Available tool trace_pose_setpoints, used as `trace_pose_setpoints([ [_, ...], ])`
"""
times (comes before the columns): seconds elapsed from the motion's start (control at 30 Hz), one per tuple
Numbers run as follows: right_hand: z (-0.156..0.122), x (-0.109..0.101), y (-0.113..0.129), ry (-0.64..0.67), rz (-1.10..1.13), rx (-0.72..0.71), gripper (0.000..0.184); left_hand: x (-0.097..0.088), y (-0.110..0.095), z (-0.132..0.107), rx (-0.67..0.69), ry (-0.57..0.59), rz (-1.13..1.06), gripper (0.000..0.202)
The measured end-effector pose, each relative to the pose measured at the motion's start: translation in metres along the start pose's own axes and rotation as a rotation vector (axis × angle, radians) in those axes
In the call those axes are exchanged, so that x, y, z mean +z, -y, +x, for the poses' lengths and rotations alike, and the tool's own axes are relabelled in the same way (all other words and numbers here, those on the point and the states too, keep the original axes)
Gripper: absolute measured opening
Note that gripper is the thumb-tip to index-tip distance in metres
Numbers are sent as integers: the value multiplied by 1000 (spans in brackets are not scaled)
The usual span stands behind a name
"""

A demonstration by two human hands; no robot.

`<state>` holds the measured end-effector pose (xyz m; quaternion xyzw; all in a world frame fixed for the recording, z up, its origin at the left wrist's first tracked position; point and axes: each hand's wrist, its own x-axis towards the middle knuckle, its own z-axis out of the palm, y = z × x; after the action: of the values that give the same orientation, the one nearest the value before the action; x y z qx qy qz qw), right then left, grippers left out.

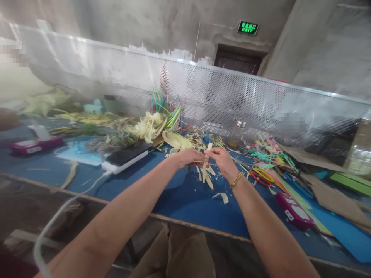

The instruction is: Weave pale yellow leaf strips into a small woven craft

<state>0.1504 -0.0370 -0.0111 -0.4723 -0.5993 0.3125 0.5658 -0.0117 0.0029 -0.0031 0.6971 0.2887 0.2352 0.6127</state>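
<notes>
Over the blue table, my left hand (191, 157) and my right hand (220, 159) meet. Between their closed fingers is a narrow pale strip, seemingly corn husk (204, 173); its upper end sticks up above the fingertips and its lower part hangs down. My right fingers pinch it near the top, while my left fingers close around it from the other side, partly hidden. A small curled husk scrap (222, 197) lies below my hands. Just behind them is a larger pale green husk (178, 139), beside a heap of ruffled husks (150, 125).
A black-and-white device (127, 156) with a white cable lies left. Purple devices (294, 210) sit at both sides. A lidded bottle (237, 133) stands behind, before a perforated metal screen (232, 85). Coloured papers (339, 227) and cardboard cover the right. Someone's blurred hand (8, 119) shows far left.
</notes>
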Motion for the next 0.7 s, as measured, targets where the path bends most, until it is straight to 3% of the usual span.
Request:
trace_pose_setpoints([
  [0.17, 2, -2, -4, -155, 25, -6, 26, -1, 7, 6, -27, 66, 29, 23],
  [0.37, 3, -2, -4, -135, 55, -26, 25, -5, 8, 7, -14, 70, -32, 24],
  [0.43, 5, -5, -4, -173, 143, -21, 25, -12, 2, 4, -43, 56, -121, 28],
  [0.5, 7, -9, -5, -246, 267, 0, 25, -20, -5, 0, -92, 123, -294, 34],
  [0.57, 9, -13, -5, -322, 377, 29, 27, -27, -10, -2, -54, 137, -460, 34],
  [0.7, 10, -13, -4, -415, 464, 31, 32, -23, -7, 1, -39, 88, -571, 39],
])
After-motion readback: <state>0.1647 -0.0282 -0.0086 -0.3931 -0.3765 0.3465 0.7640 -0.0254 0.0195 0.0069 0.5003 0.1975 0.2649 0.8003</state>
